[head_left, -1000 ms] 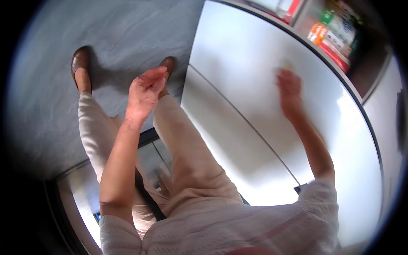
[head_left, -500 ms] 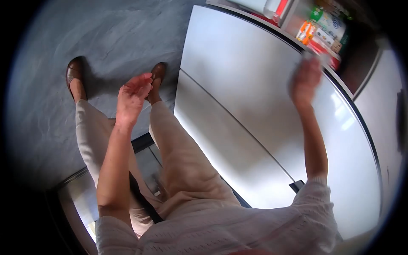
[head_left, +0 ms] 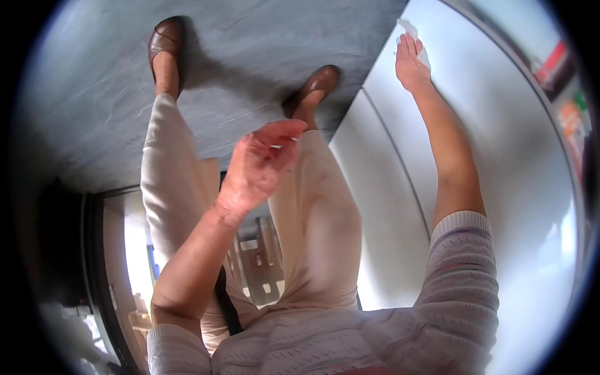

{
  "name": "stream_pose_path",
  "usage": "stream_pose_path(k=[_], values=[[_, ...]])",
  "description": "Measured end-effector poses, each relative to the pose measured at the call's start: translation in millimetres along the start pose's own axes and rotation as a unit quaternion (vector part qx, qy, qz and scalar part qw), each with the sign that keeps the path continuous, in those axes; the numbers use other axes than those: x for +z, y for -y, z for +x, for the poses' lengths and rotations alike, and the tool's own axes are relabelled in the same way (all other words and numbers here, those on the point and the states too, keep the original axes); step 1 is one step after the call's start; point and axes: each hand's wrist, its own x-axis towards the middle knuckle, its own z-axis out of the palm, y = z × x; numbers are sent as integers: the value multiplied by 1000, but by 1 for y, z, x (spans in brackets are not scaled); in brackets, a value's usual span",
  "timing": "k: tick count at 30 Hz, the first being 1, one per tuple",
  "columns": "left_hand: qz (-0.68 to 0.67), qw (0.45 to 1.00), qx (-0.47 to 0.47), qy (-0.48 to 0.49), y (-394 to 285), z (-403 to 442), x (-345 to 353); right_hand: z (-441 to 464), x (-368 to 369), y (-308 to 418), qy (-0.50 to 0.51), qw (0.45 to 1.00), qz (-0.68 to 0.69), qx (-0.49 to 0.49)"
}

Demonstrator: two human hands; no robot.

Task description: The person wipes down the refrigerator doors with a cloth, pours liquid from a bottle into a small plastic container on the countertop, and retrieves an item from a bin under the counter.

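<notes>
My right hand (head_left: pixel 412 67) is pressed with outstretched fingers over a crumpled white wipe (head_left: pixel 408 28), against a glossy white door panel (head_left: pixel 500 119). Edges of the wipe stick out past the fingertips and beside the hand. My left hand (head_left: pixel 264 159) hangs in the air in front of my trousers (head_left: pixel 315 206). Its fingers are loosely bent, with small gaps between them, and I see nothing held there.
A second white panel (head_left: pixel 369 181) adjoins the first along a thin seam. Blurred colourful packages (head_left: pixel 574 122) stand beyond the panel's right edge. My brown shoes (head_left: pixel 167 39) are on the grey floor (head_left: pixel 250 44). A dark frame (head_left: pixel 94 250) stands at lower left.
My right hand has moved with the wipe from near the packages to the panel's far left edge. The view has swung right, and my left hand stays raised and loosely bent.
</notes>
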Motion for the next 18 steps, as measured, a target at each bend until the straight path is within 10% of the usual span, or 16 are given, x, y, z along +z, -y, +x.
stream_pose_path(k=[2, 3, 6, 7, 18], values=[[40, 999, 8, 0, 2, -2, 4, -19, 3, 38, 84, 988, -114, -62], [49, 999, 8, 1, 4, -3, 4, -33, 68, 49, -72, 993, 90, -14], [64, 998, 10, 11, 0, -4, 10, -97, 92, 89, 72, 991, 105, -51], [64, 998, 8, 16, 0, -3, 11, -116, 45, 97, 169, 974, -57, -137], [-8, 990, 133, 56, -3, 22, -10, -291, -106, 29, 112, 972, 202, 40]])
